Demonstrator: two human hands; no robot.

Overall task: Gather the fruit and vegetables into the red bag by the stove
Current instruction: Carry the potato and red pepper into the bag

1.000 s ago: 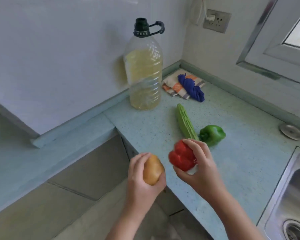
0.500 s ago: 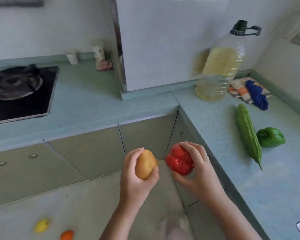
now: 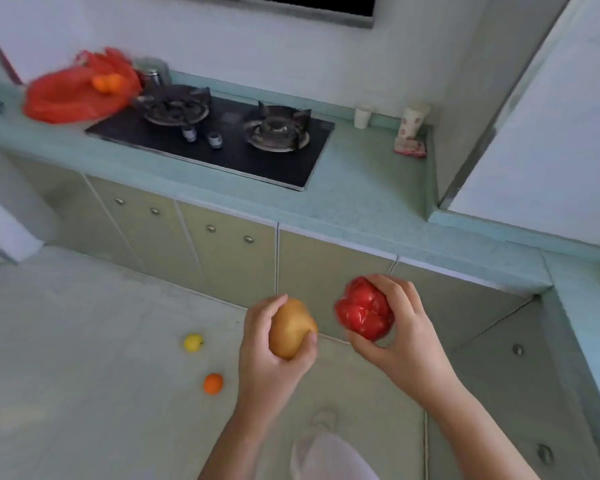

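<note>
Nearest, below both hands: a pale rounded shape [image 3: 329, 455], cut off by the frame edge; cannot tell what it is.

Left hand [image 3: 267, 362]: fingers and thumb curled round a potato [image 3: 291, 327], cupped from below, so the palm hides its underside. Right hand [image 3: 406, 344]: grips a red pepper [image 3: 364, 310] from the right side, just beside the potato but not touching it. The pepper's stem is not visible. Judgement: one item per hand, held chest-high for carrying, saves a trip to the bag.

Floor, left of the left hand: a yellow fruit [image 3: 193, 342] and, nearer, an orange fruit [image 3: 213, 383], apart from each other, not yet gathered.

Beyond the hands: cabinet doors, then the surface [image 3: 361, 188] with the stove [image 3: 222, 133] set in it.

Far up-left of the hands: the red bag [image 3: 73, 93], slumped on the surface, touching the stove's left corner, mouth open toward the room, which suits dropping items in. Small orange fruit [image 3: 108, 83] show inside. The bag is motion-blurred; its other contents and the metal object [image 3: 153, 72] behind it are hard to make out
</note>
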